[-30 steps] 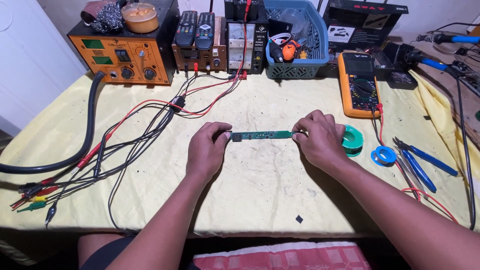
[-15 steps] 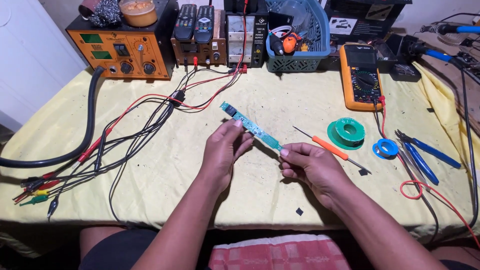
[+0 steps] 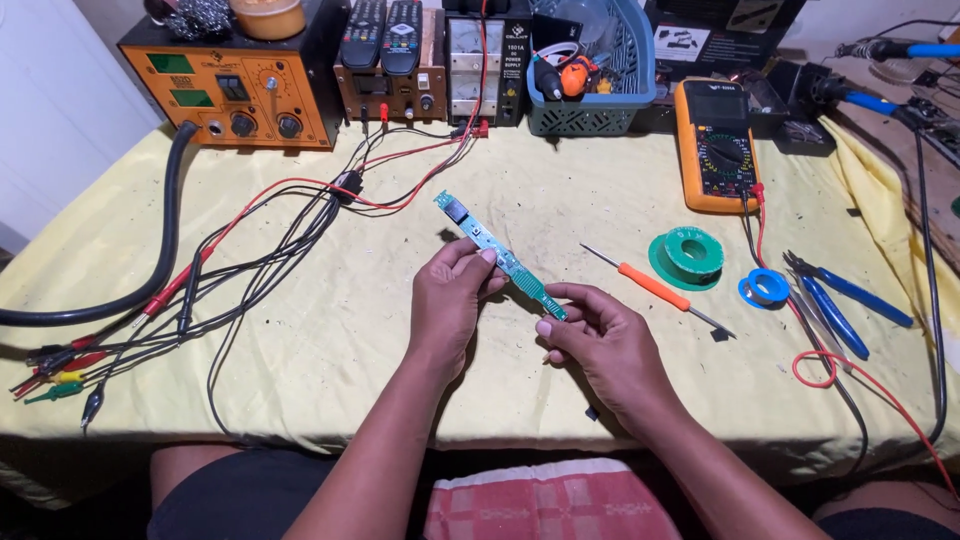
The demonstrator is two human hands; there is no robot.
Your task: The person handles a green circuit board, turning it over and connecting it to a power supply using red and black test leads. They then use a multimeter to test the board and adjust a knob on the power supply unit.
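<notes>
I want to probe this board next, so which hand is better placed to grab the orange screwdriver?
Likely the right hand: the screwdriver lies just beside it, while the left hand grips the board mid-length, farther away.

A yellow-covered table (image 3: 330, 350) carries a multimeter (image 3: 714, 146), screwdriver (image 3: 650, 287), solder reel (image 3: 688, 256) and tangled leads (image 3: 250, 250).

Green circuit board (image 3: 497, 256), yellow tablecloth (image 3: 400, 330)

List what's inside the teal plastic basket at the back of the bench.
The teal plastic basket shows an orange rounded object and dark tool handles. Its wall hides the bottom.
</notes>
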